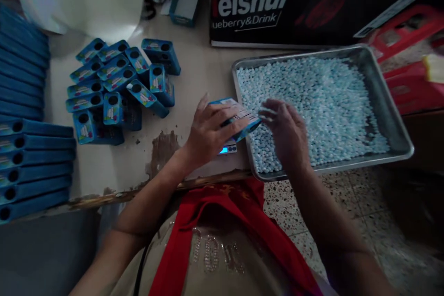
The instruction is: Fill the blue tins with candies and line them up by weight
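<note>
My left hand is wrapped over a small blue cardboard box, which is tilted with one end toward my right hand. Under that hand, the lit display of a small digital scale shows; the rest of the scale is hidden. My right hand is over the near left part of a metal tray, its curled fingers close to the box's end. What those fingers hold, if anything, is hidden. Small pale blue and white pellets, like candies, are spread over the tray.
Several matching blue boxes with round dark holes stand clustered on the worn table. More are stacked at the left edge. A black carton stands behind the tray, and a red plastic crate is at right.
</note>
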A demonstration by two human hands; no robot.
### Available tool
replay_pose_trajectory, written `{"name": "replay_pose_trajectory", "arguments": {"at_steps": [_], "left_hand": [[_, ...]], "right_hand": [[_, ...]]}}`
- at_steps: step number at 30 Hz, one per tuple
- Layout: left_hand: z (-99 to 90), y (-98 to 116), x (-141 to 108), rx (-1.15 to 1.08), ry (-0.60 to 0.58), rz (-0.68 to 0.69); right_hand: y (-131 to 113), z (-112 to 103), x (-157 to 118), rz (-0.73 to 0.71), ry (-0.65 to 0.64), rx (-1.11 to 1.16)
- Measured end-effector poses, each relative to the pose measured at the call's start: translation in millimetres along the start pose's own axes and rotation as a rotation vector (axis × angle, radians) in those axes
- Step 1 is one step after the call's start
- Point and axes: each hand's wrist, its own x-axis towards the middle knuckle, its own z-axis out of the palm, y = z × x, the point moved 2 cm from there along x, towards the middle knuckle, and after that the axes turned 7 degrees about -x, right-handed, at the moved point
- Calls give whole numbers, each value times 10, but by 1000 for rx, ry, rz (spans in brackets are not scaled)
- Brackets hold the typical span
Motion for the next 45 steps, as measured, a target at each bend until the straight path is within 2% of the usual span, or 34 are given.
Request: {"name": "replay_pose_trajectory", "arguments": {"at_steps": [3,6,9,12,16,18,19,21,22,25,27,30,32,33,35,37,39,41,43,45], "left_hand": [[13,-7,134,163,-49,103],[1,-115,101,221,-77,23],[-37,-185,-5,174,-57,-109],[-20,-164,-87,57,-5,-248],[-46,-109,-222,-274,233,-584],[-213,-113,-321,-460,337,-725],[-358,-128,-370,-517,383,-767],[-758,-175,-454,-525,465,-783],[-987,-198,-487,-481,494,-762],[-1567,-238,-539,-301,460,-692],[-1746,-232,-558,-227,383,-676],[-1755,-189,-615,-262,340,-678],[-1715,-167,-677,-308,365,-685],[-1706,-164,-709,-312,376,-688],[-1715,-181,-765,-295,379,-696],[-1745,-217,-806,-301,375,-714],[-1794,-255,-836,-341,400,-732],[-1888,-292,-865,-401,432,-749],[-2089,-356,-908,-444,467,-753],[-2442,-501,-973,-422,543,-706]], "right_hand": [[113,268,-20,295,-118,491],[150,384,23,368,-181,668],[179,410,57,380,-191,701],[180,414,79,378,-209,638],[50,235,74,292,-136,449],[-67,55,51,196,-37,304],[-132,-31,46,144,17,220],[-272,-124,68,79,82,62],[-359,-105,92,46,71,42],[-743,230,166,-154,-50,72],[-1064,610,196,-403,-141,22],[-1435,1222,226,-830,-310,-211],[-1532,1546,246,-1022,-413,-390],[-1544,1668,258,-1068,-450,-474],[-1539,1837,283,-1090,-499,-596],[-1548,1929,312,-1067,-570,-627],[-1596,1968,362,-998,-655,-564],[-1666,1956,466,-869,-671,-441],[-1710,1897,633,-719,-582,-309],[-1683,1826,836,-614,-513,-245]]}}
